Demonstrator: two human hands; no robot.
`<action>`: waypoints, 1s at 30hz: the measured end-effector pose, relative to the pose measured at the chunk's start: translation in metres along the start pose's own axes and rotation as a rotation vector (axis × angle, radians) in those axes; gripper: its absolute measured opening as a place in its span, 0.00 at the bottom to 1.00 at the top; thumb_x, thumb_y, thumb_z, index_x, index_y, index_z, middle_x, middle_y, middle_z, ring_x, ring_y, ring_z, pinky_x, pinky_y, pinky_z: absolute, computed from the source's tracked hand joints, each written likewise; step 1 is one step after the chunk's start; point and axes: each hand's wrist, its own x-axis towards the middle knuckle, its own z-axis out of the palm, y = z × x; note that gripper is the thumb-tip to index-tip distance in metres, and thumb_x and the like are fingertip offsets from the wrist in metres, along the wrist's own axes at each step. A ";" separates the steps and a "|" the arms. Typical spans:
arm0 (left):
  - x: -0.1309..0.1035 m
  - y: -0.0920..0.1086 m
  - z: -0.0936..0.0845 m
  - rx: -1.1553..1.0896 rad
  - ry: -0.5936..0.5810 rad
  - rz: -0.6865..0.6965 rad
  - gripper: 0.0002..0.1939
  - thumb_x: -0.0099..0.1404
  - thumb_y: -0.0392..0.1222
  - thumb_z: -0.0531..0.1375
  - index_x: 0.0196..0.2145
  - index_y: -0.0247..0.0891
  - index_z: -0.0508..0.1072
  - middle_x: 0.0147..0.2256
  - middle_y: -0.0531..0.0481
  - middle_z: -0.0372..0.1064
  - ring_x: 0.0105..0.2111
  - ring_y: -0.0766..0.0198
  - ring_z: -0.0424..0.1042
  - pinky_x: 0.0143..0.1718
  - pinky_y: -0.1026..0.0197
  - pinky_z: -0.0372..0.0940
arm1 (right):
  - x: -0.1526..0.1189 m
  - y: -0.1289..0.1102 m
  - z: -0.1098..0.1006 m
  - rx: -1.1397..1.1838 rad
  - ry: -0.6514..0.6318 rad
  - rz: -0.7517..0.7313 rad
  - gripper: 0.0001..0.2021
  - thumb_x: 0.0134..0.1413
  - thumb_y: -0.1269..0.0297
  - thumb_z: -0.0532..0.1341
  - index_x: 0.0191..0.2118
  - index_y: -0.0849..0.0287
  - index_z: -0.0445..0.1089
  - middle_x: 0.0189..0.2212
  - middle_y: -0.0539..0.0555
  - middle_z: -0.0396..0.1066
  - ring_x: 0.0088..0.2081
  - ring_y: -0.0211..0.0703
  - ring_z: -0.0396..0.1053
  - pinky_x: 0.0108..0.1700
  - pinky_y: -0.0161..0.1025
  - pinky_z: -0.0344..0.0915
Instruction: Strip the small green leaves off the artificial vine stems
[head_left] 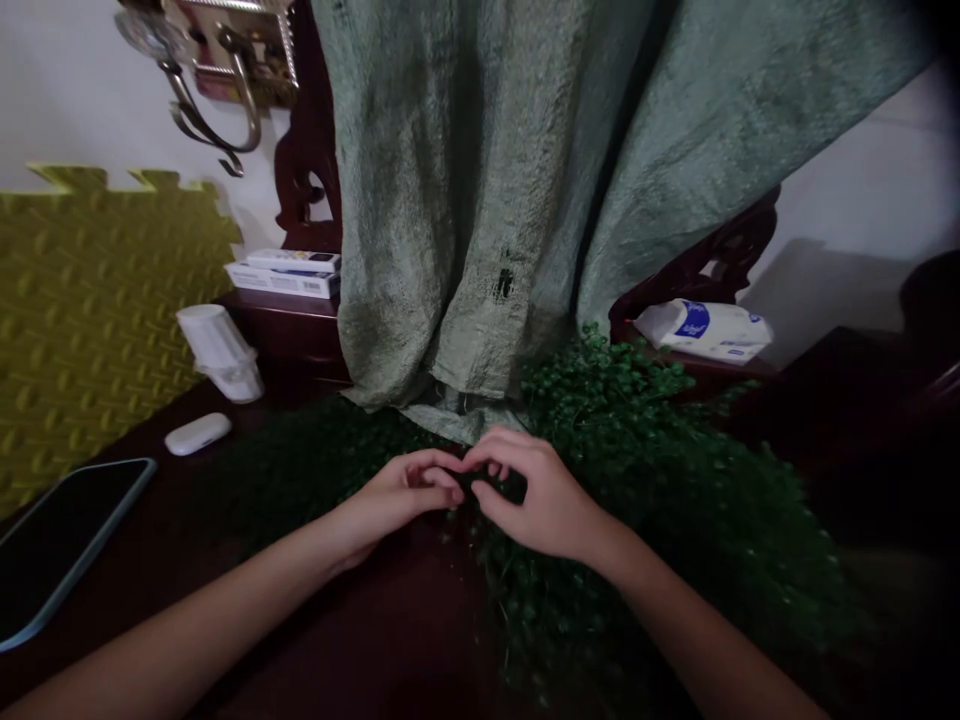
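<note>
My left hand and my right hand meet at the fingertips over the dark red tabletop. The left fingers are curled with the thumb near them; whatever they hold is too small or dark to make out. On the right hand, the index finger and thumb are bent with a gap between them, and the index tip touches the left fingertips. Dark green leafy sprigs spread beneath and beside the right hand. A darker green heap lies behind the left hand.
A grey-green cloth hangs down behind the hands. At the left are a phone, a white case, a white cup-like container, small boxes and a yellow foam mat. A tissue pack lies at the right.
</note>
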 end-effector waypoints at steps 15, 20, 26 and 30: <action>0.001 -0.010 -0.015 0.898 0.175 0.241 0.14 0.48 0.29 0.56 0.34 0.38 0.73 0.32 0.50 0.74 0.32 0.60 0.73 0.36 0.59 0.66 | -0.032 0.026 0.026 -0.308 -0.137 -0.057 0.08 0.58 0.74 0.56 0.39 0.58 0.71 0.34 0.53 0.69 0.38 0.44 0.65 0.43 0.43 0.63; -0.003 -0.008 -0.009 0.989 0.010 0.226 0.20 0.48 0.30 0.59 0.41 0.41 0.72 0.31 0.54 0.74 0.31 0.62 0.71 0.33 0.63 0.64 | -0.033 0.028 0.027 -0.336 -0.063 -0.074 0.09 0.58 0.74 0.56 0.39 0.57 0.71 0.35 0.55 0.69 0.37 0.45 0.65 0.42 0.44 0.64; -0.007 -0.007 0.004 0.817 0.074 0.393 0.16 0.56 0.32 0.58 0.43 0.39 0.69 0.32 0.53 0.71 0.30 0.66 0.69 0.31 0.66 0.64 | -0.032 0.020 0.025 -0.195 0.176 -0.088 0.09 0.58 0.73 0.55 0.41 0.58 0.71 0.36 0.55 0.68 0.39 0.44 0.66 0.42 0.42 0.65; -0.013 -0.001 0.008 0.824 0.177 0.597 0.09 0.59 0.33 0.58 0.39 0.38 0.70 0.32 0.52 0.71 0.30 0.66 0.69 0.32 0.65 0.64 | -0.032 0.018 0.026 -0.037 0.194 -0.025 0.14 0.55 0.70 0.60 0.49 0.56 0.68 0.40 0.55 0.69 0.42 0.44 0.68 0.44 0.42 0.67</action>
